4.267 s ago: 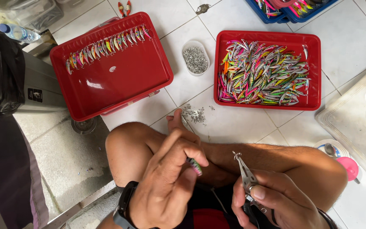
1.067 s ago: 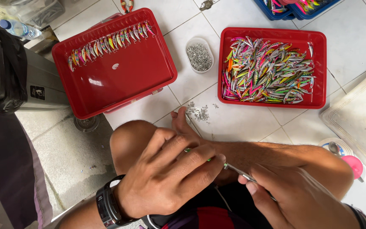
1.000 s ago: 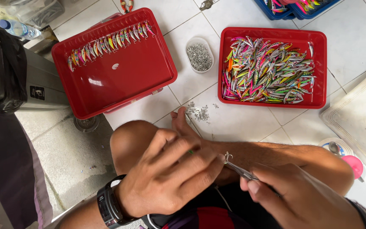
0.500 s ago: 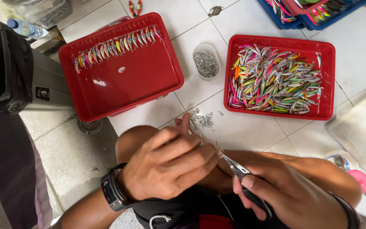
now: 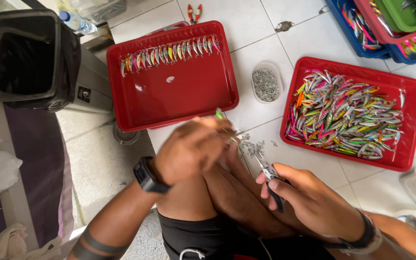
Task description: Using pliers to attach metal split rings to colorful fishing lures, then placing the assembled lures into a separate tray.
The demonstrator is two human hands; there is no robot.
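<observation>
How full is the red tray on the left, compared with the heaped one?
Mostly empty. The left red tray holds only one neat row of lures along its far edge; the rest of its floor shows bare.

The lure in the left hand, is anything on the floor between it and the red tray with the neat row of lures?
Nothing visible is. The left hand holds the small green lure right at the near rim of the red tray. The tray floor on that side is bare; the row of lures lies along the far edge.
</observation>
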